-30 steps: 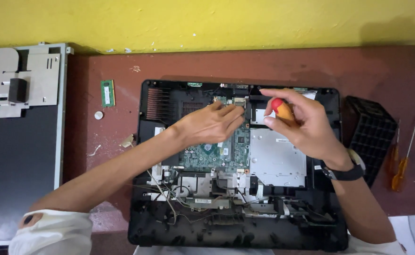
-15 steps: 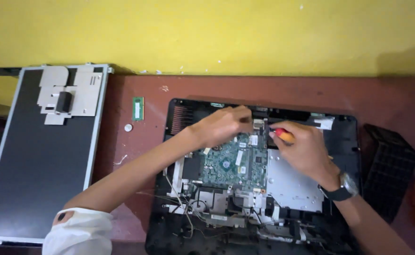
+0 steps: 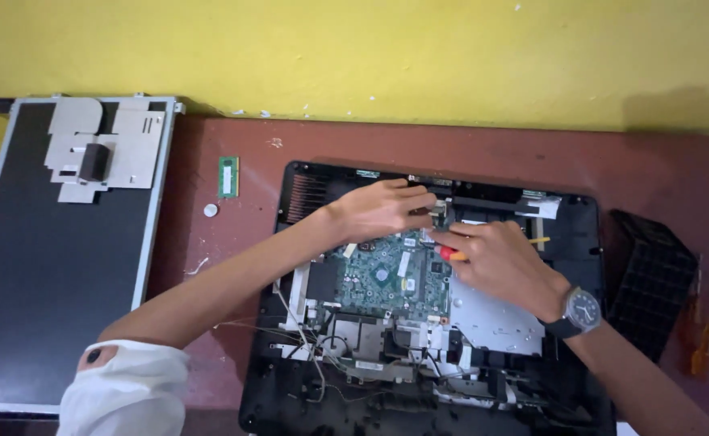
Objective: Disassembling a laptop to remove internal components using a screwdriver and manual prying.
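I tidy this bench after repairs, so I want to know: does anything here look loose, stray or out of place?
Yes. A green memory module and a small round coin cell lie loose on the table, apart from the opened computer. Thin wires spill over its left edge. Two screwdrivers lie at the far right.

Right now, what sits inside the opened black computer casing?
Inside the black casing lie a green circuit board, a silver metal plate and loose wires. The left hand and right hand, gripping a red-handled tool, cover the board's upper edge.
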